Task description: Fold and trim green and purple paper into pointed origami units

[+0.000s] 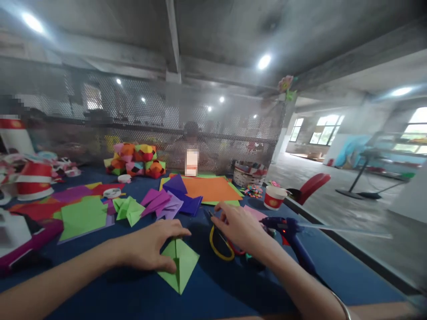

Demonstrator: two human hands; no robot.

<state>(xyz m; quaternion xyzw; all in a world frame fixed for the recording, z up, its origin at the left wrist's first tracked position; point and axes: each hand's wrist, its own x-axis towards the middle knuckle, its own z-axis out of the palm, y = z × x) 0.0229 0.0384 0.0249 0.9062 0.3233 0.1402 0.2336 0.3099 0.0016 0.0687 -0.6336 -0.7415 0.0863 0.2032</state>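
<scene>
At the left end of the desk (347, 275), cut off by the frame, we see a red-and-white cup (35, 183) and, nearer, a magenta and white object (42, 240) too incomplete to identify. Next come overlapping coloured sheets (83, 215), partly hiding one another, with a white roll (112, 193) on them. Towards the far edge we note a pile of patterned paper balls (135, 160), and nearer a green folded piece (129, 210) beside purple folded pieces (158, 202).

Left of the middle, near the desk's near edge, the left hand (148, 244) reaches over the green folded paper (187, 262); its thumb lies on the paper, apart from the forefinger at the far corner, and the hand covers the paper's left side. Beyond, an orange sheet (213, 189) lies before the mesh screen (143, 106), through which we make out a person (191, 138) only dimly.

Farther right, the right hand (240, 226) partly hides the scissors (222, 254). We see its thumb and forefinger slightly apart; whether the hidden fingers touch the scissors we cannot tell. Towards the right edge stand a basket (250, 174) and a paper cup (275, 198), with a glue gun (293, 231) nearer, its lower end obscured by the forearm.
</scene>
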